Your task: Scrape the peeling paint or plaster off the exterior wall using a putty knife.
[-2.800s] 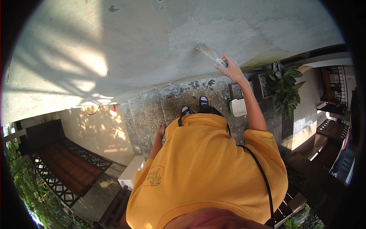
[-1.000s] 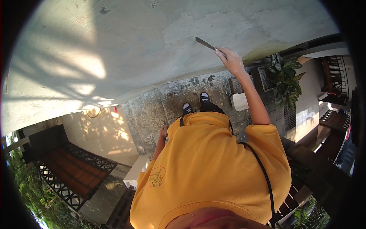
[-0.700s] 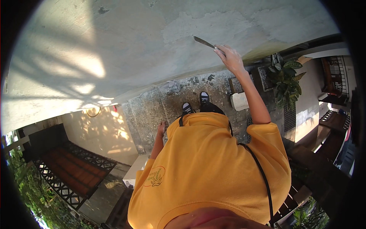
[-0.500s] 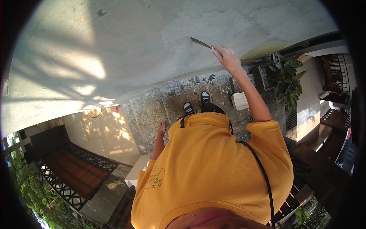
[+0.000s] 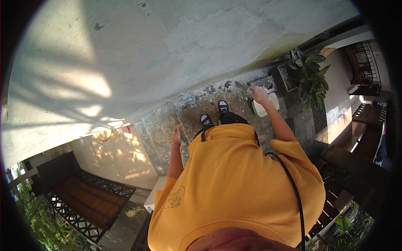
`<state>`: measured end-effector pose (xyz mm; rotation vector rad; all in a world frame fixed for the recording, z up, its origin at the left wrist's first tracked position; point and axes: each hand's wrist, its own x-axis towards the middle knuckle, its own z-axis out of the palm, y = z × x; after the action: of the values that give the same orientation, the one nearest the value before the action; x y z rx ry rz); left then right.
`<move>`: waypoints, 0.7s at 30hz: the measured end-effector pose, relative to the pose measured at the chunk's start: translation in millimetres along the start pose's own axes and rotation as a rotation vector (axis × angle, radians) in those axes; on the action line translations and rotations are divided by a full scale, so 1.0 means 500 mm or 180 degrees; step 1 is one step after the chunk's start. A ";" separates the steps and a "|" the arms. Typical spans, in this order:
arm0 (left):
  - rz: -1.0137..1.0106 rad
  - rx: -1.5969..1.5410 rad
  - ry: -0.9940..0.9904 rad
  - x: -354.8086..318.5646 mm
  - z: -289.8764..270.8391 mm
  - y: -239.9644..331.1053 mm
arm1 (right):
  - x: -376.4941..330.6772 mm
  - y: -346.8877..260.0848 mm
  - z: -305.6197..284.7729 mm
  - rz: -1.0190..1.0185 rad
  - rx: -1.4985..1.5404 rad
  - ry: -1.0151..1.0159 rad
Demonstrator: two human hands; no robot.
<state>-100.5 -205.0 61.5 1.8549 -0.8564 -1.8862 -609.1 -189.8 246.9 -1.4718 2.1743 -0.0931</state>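
Note:
My right hand, dusted with white, is closed around the handle of a putty knife. Its dark blade points left, low beside the base of the wall. Just beneath that hand sits a white, rounded-square container; whether it is a tub or a lid I cannot tell. The pale plastered wall has a lighter rough patch across its upper part. My left hand hangs at my side with its fingers loosely extended and nothing visible in it.
Paving spotted with white lies around my feet. A leafy plant grows at the right by the wall. A floor grate is set near it. At lower left stands a brown bench with lattice edges.
My right hand has come down from the wall with the putty knife, to just above the white container. My left hand stays at my side, slightly shifted in view.

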 end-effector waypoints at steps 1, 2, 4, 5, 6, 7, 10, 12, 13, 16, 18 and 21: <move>0.0277 -0.0224 -0.0019 0.009 0.008 0.042 | -0.033 0.037 0.041 0.0079 0.0267 -0.0066; 0.0556 -0.0441 -0.0065 0.020 0.024 0.089 | -0.069 0.080 0.082 0.0179 0.0531 -0.0118; 0.0636 -0.0910 -0.0129 0.000 0.108 0.232 | -0.146 0.196 0.178 0.0738 0.0740 -0.0282; 0.0702 -0.1007 -0.0239 -0.008 0.135 0.288 | -0.176 0.226 0.207 0.1157 0.0854 -0.0396; 0.0773 -0.1099 -0.0356 -0.013 0.164 0.340 | -0.208 0.253 0.231 0.1579 0.0970 -0.0505; 0.0864 -0.1089 -0.0455 -0.015 0.202 0.389 | -0.242 0.290 0.251 0.1584 0.0808 -0.0465; 0.1038 -0.1543 -0.0935 -0.022 0.310 0.517 | -0.296 0.324 0.270 0.1939 0.0909 -0.0363; 0.0838 -0.2450 -0.1206 -0.071 0.402 0.609 | -0.306 0.325 0.263 0.2193 0.1353 -0.0311; 0.0886 -0.2466 -0.1187 -0.079 0.438 0.639 | -0.304 0.323 0.257 0.2465 0.1794 -0.0255; 0.0601 -0.3644 -0.1458 -0.078 0.521 0.692 | -0.288 0.330 0.237 0.2199 0.2097 -0.0048; 0.0351 -0.4263 -0.1401 -0.072 0.568 0.709 | -0.276 0.360 0.237 0.2020 0.2165 0.0112; 0.0339 -0.4424 -0.1492 -0.069 0.615 0.724 | -0.260 0.414 0.243 0.1892 0.2294 0.0273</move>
<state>-458.0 -403.4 305.9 0.5174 0.3073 -1.9653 -694.4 37.0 121.3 -0.4171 2.2037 -0.6553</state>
